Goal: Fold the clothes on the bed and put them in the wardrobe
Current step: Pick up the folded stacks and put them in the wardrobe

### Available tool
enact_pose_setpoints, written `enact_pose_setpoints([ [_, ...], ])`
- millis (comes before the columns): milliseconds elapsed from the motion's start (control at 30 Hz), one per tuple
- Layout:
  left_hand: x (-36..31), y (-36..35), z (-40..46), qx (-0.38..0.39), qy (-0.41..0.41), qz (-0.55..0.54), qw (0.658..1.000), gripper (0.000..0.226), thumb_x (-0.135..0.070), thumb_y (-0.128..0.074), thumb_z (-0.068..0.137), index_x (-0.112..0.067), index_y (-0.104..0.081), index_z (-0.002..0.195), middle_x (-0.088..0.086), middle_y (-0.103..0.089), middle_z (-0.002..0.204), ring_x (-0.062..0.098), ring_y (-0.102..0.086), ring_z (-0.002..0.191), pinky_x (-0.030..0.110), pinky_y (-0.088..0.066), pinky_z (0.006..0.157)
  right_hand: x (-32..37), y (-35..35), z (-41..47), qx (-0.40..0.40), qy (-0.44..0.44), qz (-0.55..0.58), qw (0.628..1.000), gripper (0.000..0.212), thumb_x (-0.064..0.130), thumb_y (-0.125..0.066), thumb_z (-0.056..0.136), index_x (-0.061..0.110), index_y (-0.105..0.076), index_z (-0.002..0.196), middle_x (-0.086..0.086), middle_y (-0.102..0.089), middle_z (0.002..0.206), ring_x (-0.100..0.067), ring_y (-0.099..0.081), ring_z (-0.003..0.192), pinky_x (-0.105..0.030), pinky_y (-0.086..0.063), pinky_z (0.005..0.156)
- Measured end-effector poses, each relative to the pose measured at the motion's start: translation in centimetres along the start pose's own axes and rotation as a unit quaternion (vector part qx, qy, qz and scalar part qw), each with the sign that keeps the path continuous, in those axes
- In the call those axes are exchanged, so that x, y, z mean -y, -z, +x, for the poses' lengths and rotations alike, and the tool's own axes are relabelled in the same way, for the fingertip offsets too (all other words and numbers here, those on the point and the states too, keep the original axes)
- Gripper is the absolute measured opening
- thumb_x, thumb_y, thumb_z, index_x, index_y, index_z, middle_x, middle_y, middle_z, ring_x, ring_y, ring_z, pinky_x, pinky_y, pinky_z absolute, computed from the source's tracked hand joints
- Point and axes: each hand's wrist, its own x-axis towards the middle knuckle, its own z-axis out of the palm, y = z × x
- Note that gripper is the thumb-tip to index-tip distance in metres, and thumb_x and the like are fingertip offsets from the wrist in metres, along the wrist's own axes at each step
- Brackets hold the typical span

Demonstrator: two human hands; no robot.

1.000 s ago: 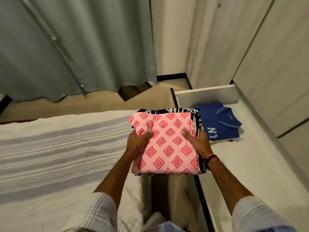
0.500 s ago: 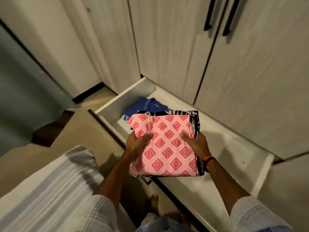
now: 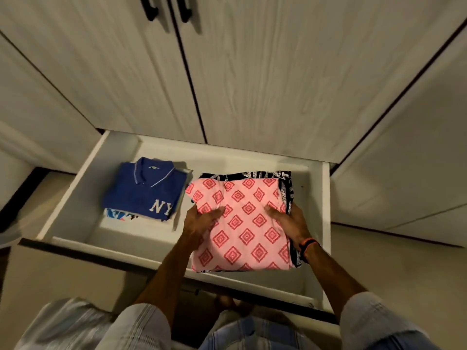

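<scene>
We are at the putting-away step: our left hand and right hand hold a folded stack of clothes topped by a pink cotton garment printed with red diamonds, with a black-and-white patterned piece beneath it. On each side the thumb lies on top and the other fingers curl under the stack, out of sight. The stack hangs over the right half of the open white wardrobe drawer; whether its underside already touches the drawer floor we cannot tell from this angle. Just beside it, on the left, lies a folded blue polo shirt with white "NY" lettering on another printed garment. Next, we judge, comes lowering the stack flat, sliding the fingers out without upsetting the folds.
</scene>
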Motion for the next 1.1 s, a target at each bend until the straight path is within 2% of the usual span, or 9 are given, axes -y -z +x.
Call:
enact_pose_setpoints([
  [33, 0.0, -0.7, 0.2, 0.001, 0.003, 0.011, 1.000, 0.021, -0.016, -0.072, 0.086, -0.014, -0.065, 0.105, 0.007, -0.076, 0.091, 0.019, -0.075, 0.075, 0.028, -0.058, 0.060, -0.3, 0.5, 0.0, -0.004, -0.003, 0.009, 1.000, 0.034, 0.028, -0.077, 0.083, 0.020, -0.066, 0.114, 0.000, -0.077, 0.100, -0.021, -0.075, 0.089, -0.050, -0.058, 0.085],
  [167, 0.6, -3.2, 1.8, 0.037, 0.014, 0.041, 0.998, 0.026, -0.016, -0.073, 0.085, -0.009, -0.064, 0.108, 0.008, -0.076, 0.095, 0.028, -0.074, 0.088, 0.046, -0.059, 0.080, -2.0, 2.9, 0.2, -0.018, -0.017, 0.022, 0.999, 0.034, 0.028, -0.074, 0.086, 0.020, -0.065, 0.117, -0.001, -0.076, 0.103, -0.022, -0.074, 0.091, -0.051, -0.057, 0.086],
  [333, 1.7, -5.5, 3.6, 0.074, 0.025, 0.071, 0.994, 0.025, -0.014, -0.071, 0.087, -0.006, -0.063, 0.109, 0.009, -0.076, 0.097, 0.023, -0.074, 0.085, 0.026, -0.059, 0.061, -4.7, 4.4, 0.7, -0.017, -0.055, 0.050, 0.997, 0.041, 0.036, -0.073, 0.085, 0.013, -0.063, 0.118, -0.010, -0.075, 0.105, -0.033, -0.073, 0.093, -0.057, -0.056, 0.085],
  [433, 2.9, -6.3, 5.6, 0.094, 0.033, 0.088, 0.991, 0.029, -0.016, -0.072, 0.086, -0.004, -0.062, 0.111, 0.010, -0.075, 0.097, 0.025, -0.074, 0.084, 0.027, -0.059, 0.061, -6.4, 5.0, 1.6, -0.058, -0.076, 0.068, 0.993, 0.041, 0.030, -0.075, 0.083, 0.015, -0.061, 0.119, -0.009, -0.076, 0.102, -0.032, -0.074, 0.089, -0.055, -0.058, 0.080],
  [533, 4.2, -6.9, 7.7, 0.111, 0.041, 0.105, 0.987, 0.029, -0.016, -0.072, 0.087, -0.003, -0.061, 0.111, 0.011, -0.075, 0.097, 0.027, -0.074, 0.085, 0.030, -0.060, 0.063, -7.6, 5.2, 2.7, -0.087, -0.109, 0.059, 0.988, 0.056, 0.043, -0.078, 0.072, 0.019, -0.059, 0.119, -0.005, -0.076, 0.099, -0.027, -0.075, 0.084, -0.054, -0.059, 0.079],
  [667, 6.2, -8.0, 11.0, 0.118, 0.040, 0.126, 0.984, 0.025, -0.017, -0.071, 0.088, -0.005, -0.061, 0.107, 0.009, -0.076, 0.095, 0.026, -0.074, 0.084, 0.039, -0.062, 0.070, -9.9, 5.7, 5.0, -0.112, -0.127, 0.058, 0.984, 0.039, 0.028, -0.074, 0.085, 0.014, -0.061, 0.118, -0.006, -0.076, 0.098, -0.025, -0.075, 0.084, -0.051, -0.060, 0.079],
  [933, 8.8, -10.2, 16.3, 0.083, 0.010, 0.129, 0.988, 0.024, -0.016, -0.071, 0.088, -0.010, -0.060, 0.108, 0.003, -0.075, 0.095, 0.016, -0.074, 0.080, 0.020, -0.056, 0.059, -12.3, 6.4, 9.5, -0.136, -0.133, 0.106, 0.976, 0.030, 0.029, -0.071, 0.088, 0.017, -0.062, 0.114, -0.004, -0.077, 0.093, -0.021, -0.075, 0.079, -0.034, -0.062, 0.067],
  [1000, 9.9, -10.0, 17.3, 0.088, 0.020, 0.150, 0.985, 0.030, -0.024, -0.071, 0.088, -0.010, -0.057, 0.111, 0.003, -0.075, 0.095, 0.017, -0.074, 0.080, 0.025, -0.059, 0.061, -13.7, 6.1, 10.4, -0.159, -0.138, 0.088, 0.974, 0.043, 0.038, -0.071, 0.087, 0.018, -0.058, 0.123, -0.004, -0.076, 0.095, -0.027, -0.074, 0.084, -0.036, -0.062, 0.069],
  [1100, 11.9, -10.0, 18.8, 0.111, 0.071, 0.267, 0.954, 0.063, -0.053, -0.073, 0.078, -0.010, -0.049, 0.116, 0.003, -0.072, 0.099, 0.020, -0.074, 0.081, 0.043, -0.062, 0.067, -15.6, 5.2, 11.6, -0.166, -0.180, -0.010, 0.969, 0.062, 0.048, -0.063, 0.091, 0.022, -0.038, 0.142, -0.003, -0.072, 0.100, -0.023, -0.071, 0.085, -0.033, -0.060, 0.069],
])
